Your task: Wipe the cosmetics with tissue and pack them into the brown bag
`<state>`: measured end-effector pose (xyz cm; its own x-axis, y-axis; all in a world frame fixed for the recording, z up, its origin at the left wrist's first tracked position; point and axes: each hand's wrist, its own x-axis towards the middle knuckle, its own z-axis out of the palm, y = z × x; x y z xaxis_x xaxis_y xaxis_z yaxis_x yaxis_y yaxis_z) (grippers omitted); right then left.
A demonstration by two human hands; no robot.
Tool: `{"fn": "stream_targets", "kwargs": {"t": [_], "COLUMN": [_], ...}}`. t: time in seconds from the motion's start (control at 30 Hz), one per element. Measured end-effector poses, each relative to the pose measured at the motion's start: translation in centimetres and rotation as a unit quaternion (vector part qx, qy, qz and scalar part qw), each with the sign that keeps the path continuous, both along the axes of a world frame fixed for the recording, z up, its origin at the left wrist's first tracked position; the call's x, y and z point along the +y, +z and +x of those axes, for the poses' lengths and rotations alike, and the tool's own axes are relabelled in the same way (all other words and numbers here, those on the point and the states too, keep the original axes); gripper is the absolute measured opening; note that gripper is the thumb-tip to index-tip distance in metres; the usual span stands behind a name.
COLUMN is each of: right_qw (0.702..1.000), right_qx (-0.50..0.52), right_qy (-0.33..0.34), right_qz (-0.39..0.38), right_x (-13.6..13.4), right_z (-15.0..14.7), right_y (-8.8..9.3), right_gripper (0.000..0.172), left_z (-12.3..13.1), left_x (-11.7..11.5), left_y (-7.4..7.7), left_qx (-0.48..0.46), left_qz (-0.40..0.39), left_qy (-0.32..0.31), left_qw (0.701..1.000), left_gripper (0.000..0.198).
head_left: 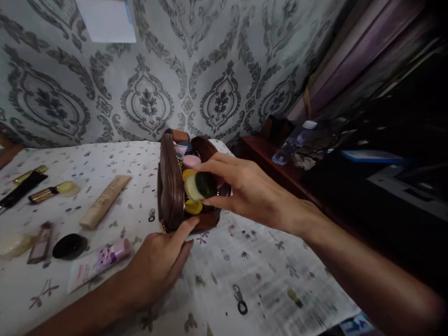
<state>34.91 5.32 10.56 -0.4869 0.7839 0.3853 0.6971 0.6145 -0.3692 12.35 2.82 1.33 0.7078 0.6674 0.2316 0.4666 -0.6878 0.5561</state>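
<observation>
Head view: the right hand (pixel 245 191) clamps its fingers on a small jar (pixel 199 185) at the mouth of the crammed pouch (pixel 171 186). The left hand (pixel 157 266) lies flat on the table (pixel 259 284), fingers loose, forefinger touching the pouch's foot. I'd say the pouch wants steadying next.

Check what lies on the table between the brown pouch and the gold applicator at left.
In the head view, one long beige tube lies between the brown pouch and the gold applicator; the rest of that stretch is bare patterned cloth.

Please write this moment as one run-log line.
right hand: holds small round jar at open brown pouch | left hand: fingertip touches pouch's near end
</observation>
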Motion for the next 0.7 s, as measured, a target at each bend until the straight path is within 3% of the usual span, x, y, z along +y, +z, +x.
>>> {"fn": "stream_targets", "kwargs": {"t": [0.13,0.27,0.5,0.7], "right_qw": [0.98,0.96,0.964,0.981], "right_qx": [-0.189,-0.272,-0.263,-0.178], "right_qy": [0.01,0.02,0.035,0.081], "right_qz": [-0.065,-0.061,-0.031,0.005], "right_x": [0.8,1.3,1.4,1.1], "right_z": [-1.2,-1.7,-1.1,0.7], "right_y": [0.5,-0.1,-0.9,-1.4], "right_gripper": [0.036,0.026,0.009,0.012], "left_z": [0.1,0.1,-0.3,-0.8], "left_x": [0.1,0.1,0.6,1.9], "left_y": [-0.7,-1.1,-0.6,0.4], "left_qx": [0.006,0.009,0.039,0.093], "left_qz": [0.093,0.137,0.21,0.312], "left_qy": [-0.018,-0.016,-0.023,-0.016], "left_qw": [0.995,0.99,0.977,0.946], "left_gripper": [0.041,0.047,0.047,0.051]}}
